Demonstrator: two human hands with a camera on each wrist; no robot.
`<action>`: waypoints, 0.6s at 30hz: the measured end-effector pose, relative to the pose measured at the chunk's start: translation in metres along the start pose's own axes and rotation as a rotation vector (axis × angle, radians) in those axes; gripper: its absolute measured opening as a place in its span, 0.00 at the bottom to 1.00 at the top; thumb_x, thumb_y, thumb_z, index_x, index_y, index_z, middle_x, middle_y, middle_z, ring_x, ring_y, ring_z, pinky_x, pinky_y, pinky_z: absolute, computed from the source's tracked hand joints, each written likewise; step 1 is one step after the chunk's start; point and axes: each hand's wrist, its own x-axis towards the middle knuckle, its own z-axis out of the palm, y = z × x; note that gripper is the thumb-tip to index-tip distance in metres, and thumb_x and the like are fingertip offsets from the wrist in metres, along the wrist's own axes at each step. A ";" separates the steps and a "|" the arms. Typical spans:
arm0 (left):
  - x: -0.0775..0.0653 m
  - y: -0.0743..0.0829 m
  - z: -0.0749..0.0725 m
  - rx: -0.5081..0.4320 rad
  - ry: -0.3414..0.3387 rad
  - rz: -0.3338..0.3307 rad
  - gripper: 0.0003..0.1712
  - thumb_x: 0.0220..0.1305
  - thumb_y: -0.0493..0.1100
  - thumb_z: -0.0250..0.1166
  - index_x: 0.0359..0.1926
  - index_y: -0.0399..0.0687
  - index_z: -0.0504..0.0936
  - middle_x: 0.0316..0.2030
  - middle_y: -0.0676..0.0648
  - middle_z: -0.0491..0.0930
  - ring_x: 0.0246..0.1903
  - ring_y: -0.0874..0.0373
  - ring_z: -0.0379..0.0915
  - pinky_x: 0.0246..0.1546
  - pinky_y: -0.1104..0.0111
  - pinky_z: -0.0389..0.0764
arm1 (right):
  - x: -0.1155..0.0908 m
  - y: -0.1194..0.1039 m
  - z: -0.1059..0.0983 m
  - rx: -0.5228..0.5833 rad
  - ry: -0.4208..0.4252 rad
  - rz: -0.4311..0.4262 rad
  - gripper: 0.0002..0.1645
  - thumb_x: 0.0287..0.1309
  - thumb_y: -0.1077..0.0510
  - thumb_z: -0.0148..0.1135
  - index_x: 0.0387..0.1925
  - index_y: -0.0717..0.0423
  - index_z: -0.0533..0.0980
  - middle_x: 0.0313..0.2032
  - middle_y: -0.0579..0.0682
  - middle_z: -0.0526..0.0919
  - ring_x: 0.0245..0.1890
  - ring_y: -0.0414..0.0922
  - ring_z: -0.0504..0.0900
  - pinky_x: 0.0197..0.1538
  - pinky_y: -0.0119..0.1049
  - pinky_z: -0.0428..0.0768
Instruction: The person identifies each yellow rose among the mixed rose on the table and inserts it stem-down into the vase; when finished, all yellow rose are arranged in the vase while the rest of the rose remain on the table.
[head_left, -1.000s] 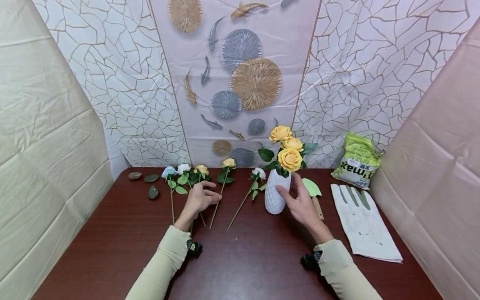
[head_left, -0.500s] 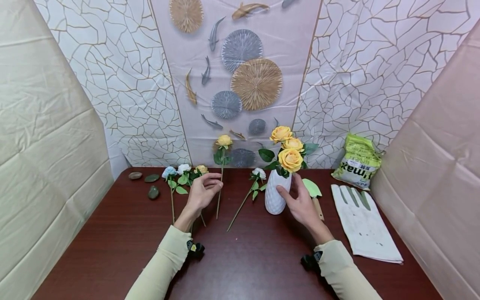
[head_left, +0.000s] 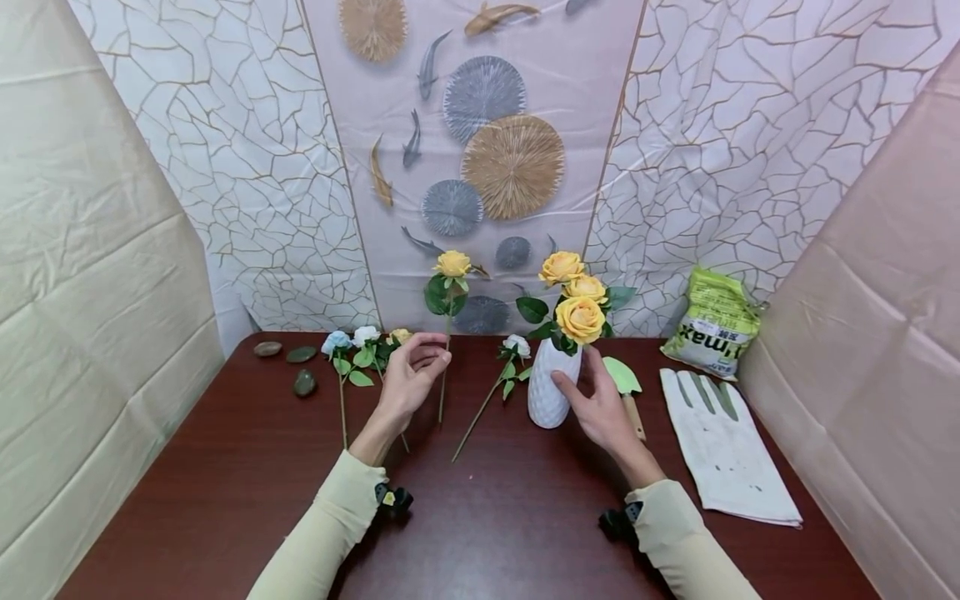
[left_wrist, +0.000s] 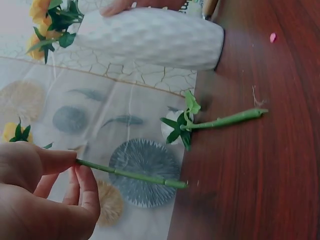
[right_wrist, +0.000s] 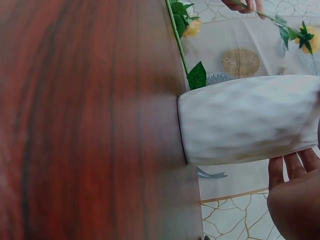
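Note:
My left hand (head_left: 405,385) pinches the green stem of a single yellow rose (head_left: 453,264), held upright with its bloom above the hand. In the left wrist view the stem (left_wrist: 135,175) runs out from between thumb and fingertips, its lower end free. My right hand (head_left: 602,412) holds a white textured vase (head_left: 549,400) near its top, thumb in front and fingers round the right side. The vase stands upright on the table, with several yellow roses (head_left: 580,320) in it. Between the hands lies a white rose (head_left: 516,346), its stem toward me.
Left of and behind my left hand lie a blue rose (head_left: 336,342), another white rose (head_left: 366,335) and a yellow rose (head_left: 401,336). Several stones (head_left: 304,383) sit at the back left. On the right are a trowel (head_left: 622,375), a white glove (head_left: 727,454) and a green bag (head_left: 708,325).
My left hand has lifted the yellow rose from the table, tilting it upright, and brought it slightly right. My right hand stays on the vase.

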 end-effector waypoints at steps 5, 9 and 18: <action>-0.001 0.006 0.009 -0.046 0.001 0.002 0.15 0.66 0.35 0.68 0.53 0.44 0.82 0.43 0.43 0.84 0.45 0.54 0.80 0.47 0.71 0.82 | -0.003 -0.014 -0.002 -0.013 -0.011 0.011 0.38 0.68 0.49 0.63 0.73 0.52 0.59 0.62 0.54 0.77 0.61 0.47 0.76 0.63 0.42 0.76; 0.002 0.012 0.019 -0.107 -0.006 0.020 0.15 0.66 0.34 0.67 0.53 0.46 0.82 0.46 0.36 0.82 0.46 0.51 0.80 0.48 0.70 0.82 | -0.003 -0.014 -0.002 -0.007 -0.013 0.009 0.38 0.68 0.49 0.63 0.73 0.52 0.59 0.62 0.54 0.77 0.60 0.46 0.77 0.62 0.41 0.77; 0.020 0.052 0.052 -0.208 -0.001 0.112 0.16 0.67 0.36 0.67 0.54 0.45 0.80 0.43 0.36 0.81 0.46 0.51 0.79 0.51 0.69 0.80 | -0.003 -0.013 -0.002 -0.008 -0.011 0.020 0.39 0.68 0.48 0.64 0.74 0.51 0.58 0.63 0.54 0.76 0.62 0.47 0.76 0.63 0.44 0.76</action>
